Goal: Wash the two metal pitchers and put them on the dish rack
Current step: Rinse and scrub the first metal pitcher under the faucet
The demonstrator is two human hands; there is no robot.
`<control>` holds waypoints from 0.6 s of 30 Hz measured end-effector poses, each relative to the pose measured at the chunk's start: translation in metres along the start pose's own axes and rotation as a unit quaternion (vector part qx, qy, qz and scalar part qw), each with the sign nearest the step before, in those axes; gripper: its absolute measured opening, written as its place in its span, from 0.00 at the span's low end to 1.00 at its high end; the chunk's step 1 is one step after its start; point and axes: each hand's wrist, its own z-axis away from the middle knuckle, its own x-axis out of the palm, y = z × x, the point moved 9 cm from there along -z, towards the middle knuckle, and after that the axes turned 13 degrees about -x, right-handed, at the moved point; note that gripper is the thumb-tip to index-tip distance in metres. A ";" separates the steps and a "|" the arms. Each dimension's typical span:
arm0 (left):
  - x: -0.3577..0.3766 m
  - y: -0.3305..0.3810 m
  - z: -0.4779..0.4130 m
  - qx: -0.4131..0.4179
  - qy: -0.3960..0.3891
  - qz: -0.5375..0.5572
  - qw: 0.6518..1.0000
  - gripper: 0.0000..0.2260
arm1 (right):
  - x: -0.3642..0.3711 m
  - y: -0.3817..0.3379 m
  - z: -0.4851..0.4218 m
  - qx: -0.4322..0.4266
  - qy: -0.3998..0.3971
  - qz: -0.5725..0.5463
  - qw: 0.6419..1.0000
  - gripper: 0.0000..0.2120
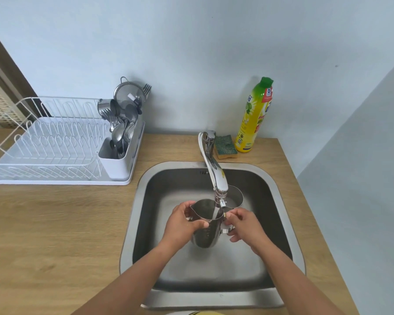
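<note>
Holding one metal pitcher point(205, 226) under the tap point(215, 176) over the sink point(132, 223), the left hand point(181, 226) grasps its body and the right hand point(245, 225) its handle. The second pitcher point(236, 196) stands behind it in the sink; the dish rack point(55, 142) sits on the tabletop point(55, 235).

Two bare forearms reach forward. The left hand point(180, 223) curls closed in a grip. The right hand point(246, 226) pinches, fingers bent.

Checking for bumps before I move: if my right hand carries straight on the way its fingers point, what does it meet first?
The right hand points leftward at the held pitcher, its fingers already at the handle side, so the pitcher comes first. Beyond it sits the left hand. Depth is hard to judge from this view.
</note>
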 end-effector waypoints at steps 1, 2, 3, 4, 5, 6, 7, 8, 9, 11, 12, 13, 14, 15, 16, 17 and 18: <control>-0.002 0.000 -0.002 0.001 -0.002 -0.006 1.000 0.26 | 0.002 0.000 0.000 0.003 -0.015 0.004 1.000 0.07; -0.002 0.000 -0.002 0.001 -0.005 -0.012 1.000 0.26 | 0.001 -0.002 0.000 0.005 -0.028 0.008 1.000 0.07; -0.002 0.000 -0.002 0.001 -0.009 -0.014 1.000 0.27 | -0.002 -0.003 0.000 0.005 -0.033 0.009 0.999 0.07; -0.001 0.000 -0.001 0.000 -0.013 -0.011 1.000 0.27 | -0.006 -0.005 -0.001 0.001 -0.026 0.009 1.000 0.07; 0.001 0.001 0.000 -0.001 -0.015 -0.007 1.000 0.27 | -0.011 -0.006 -0.002 -0.004 -0.010 0.007 1.000 0.07; 0.002 0.002 0.001 -0.001 -0.014 -0.002 1.000 0.27 | -0.014 -0.007 -0.003 -0.008 0.008 0.007 1.000 0.06; 0.003 0.003 0.001 -0.003 -0.013 0.001 1.000 0.27 | -0.015 -0.007 -0.003 -0.012 0.022 0.007 1.000 0.06; 0.004 0.004 0.000 -0.004 -0.012 0.004 1.000 0.27 | -0.014 -0.008 -0.003 -0.015 0.026 0.008 1.000 0.06; 0.003 0.003 -0.002 -0.006 -0.011 0.004 1.000 0.27 | -0.011 -0.007 -0.003 -0.014 0.020 0.009 1.000 0.06; 0.004 0.001 -0.003 -0.011 -0.019 -0.002 1.000 0.27 | -0.008 -0.005 -0.001 -0.007 -0.011 0.013 1.000 0.06; 0.006 0.000 -0.002 -0.013 -0.026 -0.005 1.000 0.26 | -0.009 -0.005 0.000 -0.005 -0.024 0.017 1.000 0.06; 0.008 -0.002 -0.001 -0.016 -0.033 -0.008 0.999 0.26 | -0.013 -0.005 0.000 -0.004 -0.026 0.021 0.999 0.05; 0.011 -0.003 0.001 -0.018 -0.036 -0.006 0.999 0.26 | -0.016 -0.005 0.000 -0.006 -0.019 0.025 0.999 0.05; 0.012 -0.004 0.001 -0.020 -0.037 -0.002 0.999 0.26 | -0.019 -0.005 0.000 -0.008 -0.006 0.029 1.000 0.05; 0.012 -0.004 0.001 -0.019 -0.035 0.005 0.999 0.27 | -0.020 -0.005 0.000 -0.010 0.005 0.030 0.999 0.05; 0.012 -0.005 -0.001 -0.021 -0.035 0.010 0.999 0.27 | -0.018 -0.005 0.001 -0.011 0.009 0.030 0.999 0.06; 0.011 -0.005 -0.001 -0.022 -0.036 0.012 0.999 0.26 | -0.016 -0.005 0.001 -0.010 0.005 0.030 0.999 0.06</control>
